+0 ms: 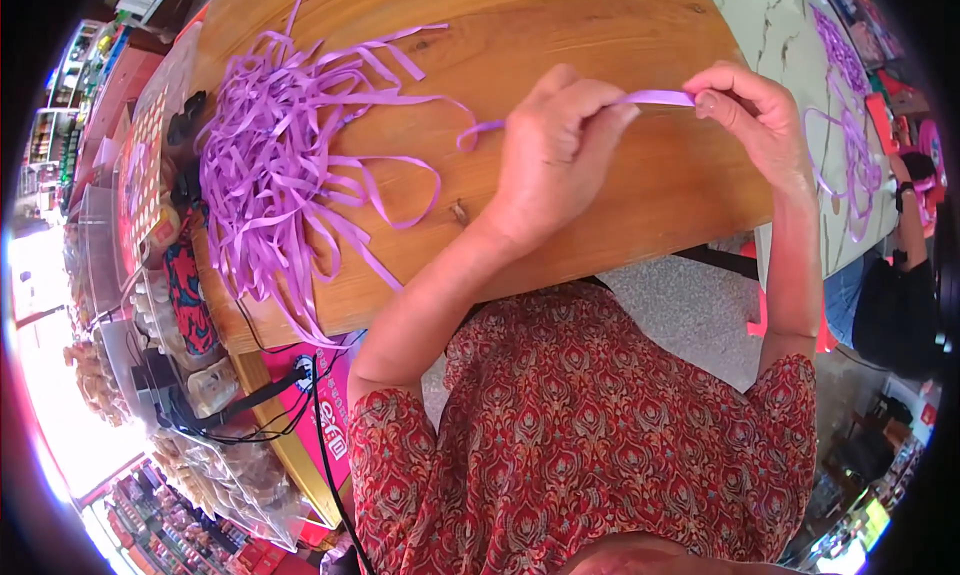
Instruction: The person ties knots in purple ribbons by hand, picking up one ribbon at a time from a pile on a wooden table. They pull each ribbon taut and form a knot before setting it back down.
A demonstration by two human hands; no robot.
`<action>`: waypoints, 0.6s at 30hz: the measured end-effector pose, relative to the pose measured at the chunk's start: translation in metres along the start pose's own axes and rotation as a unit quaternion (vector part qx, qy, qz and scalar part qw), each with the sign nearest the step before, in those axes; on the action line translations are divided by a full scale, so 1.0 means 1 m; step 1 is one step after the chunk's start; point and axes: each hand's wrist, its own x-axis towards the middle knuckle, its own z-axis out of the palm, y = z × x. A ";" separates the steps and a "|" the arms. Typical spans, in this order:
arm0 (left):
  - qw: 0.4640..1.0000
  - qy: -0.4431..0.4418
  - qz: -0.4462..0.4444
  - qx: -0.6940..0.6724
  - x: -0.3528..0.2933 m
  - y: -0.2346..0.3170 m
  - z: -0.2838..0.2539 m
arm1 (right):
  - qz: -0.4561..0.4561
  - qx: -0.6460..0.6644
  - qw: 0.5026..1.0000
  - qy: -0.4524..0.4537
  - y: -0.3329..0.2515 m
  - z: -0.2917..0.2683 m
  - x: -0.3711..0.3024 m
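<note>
A flat purple ribbon (658,97) is stretched between my two hands above the wooden table. My left hand (560,150) is closed on it, thumb and forefinger pinching, and a loose curl of purple strip shows beyond its far-left side. My right hand (755,120) pinches the ribbon's other part between thumb and fingertips. To the left lies a big tangled heap of purple ribbons (275,165), with loops and loose ends reaching toward my left hand. Whether the ribbon in my hands joins that heap cannot be made out.
The wooden table (620,5) ends close to my body. On its right, a white marbled table (745,10) carries more purple ribbon (850,165), near a person in dark clothing (900,295). Black cables (315,395) hang at the left edge, beside packed goods.
</note>
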 end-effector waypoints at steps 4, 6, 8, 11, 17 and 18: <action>0.999 -0.022 0.008 0.031 -0.002 0.001 -0.019 | -0.015 -0.035 0.999 0.018 0.011 -0.021 -0.018; 0.997 -0.051 -0.046 0.030 -0.005 0.000 -0.025 | 0.002 -0.027 0.999 0.038 0.018 -0.023 -0.022; 0.992 -0.058 0.004 0.116 -0.007 -0.009 -0.038 | 0.018 -0.021 0.998 0.059 0.018 -0.021 -0.022; 0.989 -0.048 0.005 0.141 -0.012 -0.004 -0.036 | 0.003 0.013 0.999 0.047 0.015 -0.006 -0.017; 0.994 0.000 -0.105 0.019 -0.010 -0.002 -0.035 | 0.007 0.044 0.992 0.115 0.021 0.009 -0.006; 0.992 0.002 -0.123 0.005 -0.011 -0.002 -0.035 | 0.011 0.042 0.990 0.136 0.024 0.013 -0.004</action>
